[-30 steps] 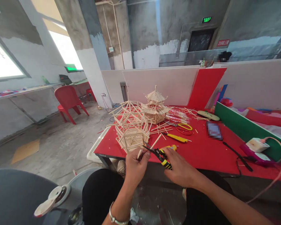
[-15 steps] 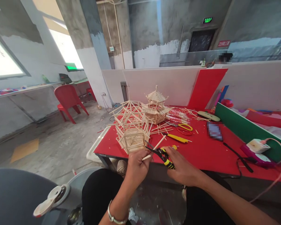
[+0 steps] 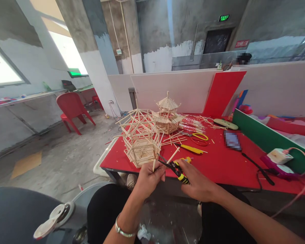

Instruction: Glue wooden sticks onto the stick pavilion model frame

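A short pale wooden stick stands nearly upright between the thumb and fingers of my left hand. My right hand is wrapped round black-and-yellow snips, whose dark blades are parted and point left, close to my left fingertips. Another stick slants just beyond the blades; whether it touches them I cannot tell. Right behind my left hand stands an open-framed pavilion model of wooden sticks. A smaller roofed pavilion model is further back.
On the red table lie a yellow utility knife, yellow-handled scissors, loose sticks and bagged sticks. A yellow tool lies partly behind my right hand. A phone, cable and white plug are rightward, beside a green board.
The stick in my left hand has turned from nearly level to nearly upright, and that hand has shifted slightly. My right hand keeps hold of the snips in almost the same spot.
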Demonstrator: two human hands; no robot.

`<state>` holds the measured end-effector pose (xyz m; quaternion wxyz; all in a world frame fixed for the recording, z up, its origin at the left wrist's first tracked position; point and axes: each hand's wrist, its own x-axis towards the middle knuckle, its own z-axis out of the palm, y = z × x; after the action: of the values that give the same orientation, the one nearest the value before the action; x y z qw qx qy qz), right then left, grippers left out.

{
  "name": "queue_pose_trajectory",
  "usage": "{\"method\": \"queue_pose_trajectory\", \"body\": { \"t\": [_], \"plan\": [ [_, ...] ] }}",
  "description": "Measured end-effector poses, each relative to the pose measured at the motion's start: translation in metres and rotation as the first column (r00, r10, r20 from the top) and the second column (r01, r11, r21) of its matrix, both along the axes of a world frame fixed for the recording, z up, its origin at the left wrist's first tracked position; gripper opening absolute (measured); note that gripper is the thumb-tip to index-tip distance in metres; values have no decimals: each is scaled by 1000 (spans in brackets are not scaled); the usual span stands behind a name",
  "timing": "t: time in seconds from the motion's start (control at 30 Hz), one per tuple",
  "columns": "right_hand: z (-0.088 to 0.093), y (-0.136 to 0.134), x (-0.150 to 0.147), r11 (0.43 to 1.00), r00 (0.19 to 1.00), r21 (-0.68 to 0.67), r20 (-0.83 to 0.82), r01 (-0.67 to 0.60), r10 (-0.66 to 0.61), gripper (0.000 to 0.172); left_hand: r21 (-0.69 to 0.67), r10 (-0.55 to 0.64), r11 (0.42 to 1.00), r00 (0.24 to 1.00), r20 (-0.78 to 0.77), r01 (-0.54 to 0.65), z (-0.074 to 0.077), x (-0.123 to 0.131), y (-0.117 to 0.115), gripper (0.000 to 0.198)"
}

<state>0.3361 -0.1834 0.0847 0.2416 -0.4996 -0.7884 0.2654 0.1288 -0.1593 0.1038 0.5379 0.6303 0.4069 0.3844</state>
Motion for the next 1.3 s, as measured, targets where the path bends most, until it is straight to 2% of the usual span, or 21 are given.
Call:
{"method": "queue_pose_trajectory", "body": {
  "t": [0.13,0.33,0.57,0.8,0.9,1.13,1.3],
  "plan": [
    [5,-4,-1,1000,1000,-30,-16,-7,6,54,-159,-28,986,989,149,52,-2,4,1,39],
    [3,0,4,999,999,-10,-33,-37,37,57,-246,-18,966,968,249,81,-2,11,3,36],
    [0,3,8,999,1000,-43,-5,-3,3,53,-222,-24,972,971,237,79,-5,12,7,41],
    [-1,2,11,998,997,-27,-49,-62,61,53,-305,-69,933,928,365,190,-7,19,10,34],
    [-2,3,15,999,999,-29,-21,-41,40,53,-329,-82,917,914,398,226,-6,21,12,33],
    [-7,-1,21,998,999,-45,7,-53,53,51,-448,-109,797,826,553,406,-8,20,13,28],
    [-7,5,25,993,993,-6,0,-117,117,63,-462,-109,740,766,634,489,-15,21,15,22]
  ]
}}
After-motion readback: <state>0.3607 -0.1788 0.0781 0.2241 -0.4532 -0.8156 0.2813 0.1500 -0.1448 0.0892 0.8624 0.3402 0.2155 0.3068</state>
